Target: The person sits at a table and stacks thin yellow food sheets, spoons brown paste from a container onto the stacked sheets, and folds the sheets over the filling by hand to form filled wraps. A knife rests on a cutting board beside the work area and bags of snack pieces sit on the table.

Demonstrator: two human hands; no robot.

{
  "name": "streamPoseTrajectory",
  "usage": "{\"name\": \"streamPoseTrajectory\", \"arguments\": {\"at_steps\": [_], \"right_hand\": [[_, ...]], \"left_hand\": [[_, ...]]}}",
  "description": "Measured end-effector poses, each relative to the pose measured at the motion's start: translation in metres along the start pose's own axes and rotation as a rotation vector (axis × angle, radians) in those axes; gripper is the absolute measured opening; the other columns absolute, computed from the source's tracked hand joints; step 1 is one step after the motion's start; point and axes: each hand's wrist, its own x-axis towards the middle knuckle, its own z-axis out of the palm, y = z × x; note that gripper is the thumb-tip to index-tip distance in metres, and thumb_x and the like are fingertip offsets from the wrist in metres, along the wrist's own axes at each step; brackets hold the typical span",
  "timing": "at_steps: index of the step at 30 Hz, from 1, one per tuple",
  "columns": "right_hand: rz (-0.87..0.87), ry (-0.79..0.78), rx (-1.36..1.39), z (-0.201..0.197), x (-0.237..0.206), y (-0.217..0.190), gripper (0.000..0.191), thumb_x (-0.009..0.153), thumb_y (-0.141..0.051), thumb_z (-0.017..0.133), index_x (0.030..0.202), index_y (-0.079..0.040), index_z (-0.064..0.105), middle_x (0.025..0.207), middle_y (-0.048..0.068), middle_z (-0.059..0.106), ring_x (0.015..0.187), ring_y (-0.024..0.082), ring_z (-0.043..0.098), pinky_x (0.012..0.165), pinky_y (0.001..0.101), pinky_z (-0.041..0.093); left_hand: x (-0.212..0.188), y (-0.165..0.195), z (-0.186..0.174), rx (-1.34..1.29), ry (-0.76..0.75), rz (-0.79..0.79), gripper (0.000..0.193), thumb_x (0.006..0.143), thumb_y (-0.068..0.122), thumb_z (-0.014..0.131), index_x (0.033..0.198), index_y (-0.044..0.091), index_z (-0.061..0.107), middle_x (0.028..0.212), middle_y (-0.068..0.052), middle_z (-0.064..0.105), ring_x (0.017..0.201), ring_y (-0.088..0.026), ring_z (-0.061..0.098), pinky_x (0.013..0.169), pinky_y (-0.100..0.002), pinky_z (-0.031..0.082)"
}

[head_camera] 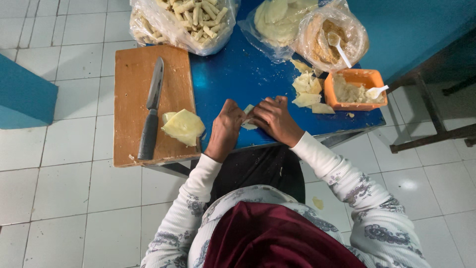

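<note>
Left hand (225, 124) and right hand (273, 119) meet at the near edge of the blue table (238, 74); the fingers of both pinch one pale wrapper piece (248, 116) between them, flat on the tabletop. Left of the hands, a wooden cutting board (134, 74) carries a black-handled knife (151, 111) and folded wrappers (183, 126). To the right stands an orange tub (354, 77) of filling, loose wrapper pieces (307, 92) beside it

Both arms reached forward in white patterned sleeves, wrists bent inward. The left hand (225, 126) and right hand (274, 119) met at the fingertips, fingers curled and pinching.
</note>
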Motion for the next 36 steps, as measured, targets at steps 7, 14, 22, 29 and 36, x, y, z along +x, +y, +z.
{"name": "streamPoseTrajectory", "arguments": {"at_steps": [7,14,22,29,36], "right_hand": [[0.045,-0.008,-0.064,0.007,-0.003,0.0,0.016,0.095,-0.028,0.075,0.103,-0.014,0.072,0.101,0.001,0.064,0.099,0.022,0.057,0.089,0.0444,0.033],[0.044,-0.007,-0.109,0.005,-0.004,-0.004,0.022,0.093,-0.029,0.077,0.106,-0.012,0.071,0.098,0.001,0.061,0.096,0.022,0.057,0.089,0.0494,0.032],[0.063,0.06,-0.098,0.008,-0.001,-0.008,0.015,0.095,-0.024,0.075,0.107,-0.014,0.072,0.105,0.003,0.062,0.101,0.024,0.056,0.09,0.0461,0.033],[0.054,0.051,-0.22,0.01,-0.011,-0.006,0.015,0.098,-0.013,0.071,0.113,-0.012,0.073,0.112,-0.003,0.066,0.108,0.015,0.058,0.098,0.0459,0.031],[-0.003,0.06,-0.328,0.007,0.0,-0.011,0.026,0.095,-0.015,0.069,0.12,-0.02,0.074,0.118,-0.005,0.065,0.11,0.014,0.057,0.095,0.0478,0.03]], "left_hand": [[-0.003,0.014,-0.007,0.074,0.026,0.125,0.022,0.081,-0.003,0.071,0.102,0.0,0.065,0.113,-0.017,0.053,0.103,-0.038,0.059,0.084,-0.046,0.05],[0.001,0.006,-0.002,0.156,0.0,0.061,0.021,0.081,-0.002,0.072,0.1,0.003,0.068,0.11,-0.014,0.054,0.102,-0.036,0.051,0.09,-0.043,0.047],[0.0,0.011,-0.002,0.313,0.075,0.079,0.019,0.081,0.01,0.075,0.1,0.013,0.073,0.117,-0.009,0.056,0.115,-0.036,0.05,0.089,-0.048,0.043],[0.003,0.011,0.001,0.387,0.118,0.062,0.018,0.083,0.011,0.076,0.099,0.011,0.07,0.117,-0.009,0.057,0.116,-0.035,0.05,0.089,-0.048,0.043],[-0.009,0.021,0.003,0.371,0.152,-0.097,0.034,0.076,0.012,0.083,0.102,0.004,0.062,0.107,-0.014,0.057,0.104,-0.038,0.051,0.088,-0.048,0.043]]}}
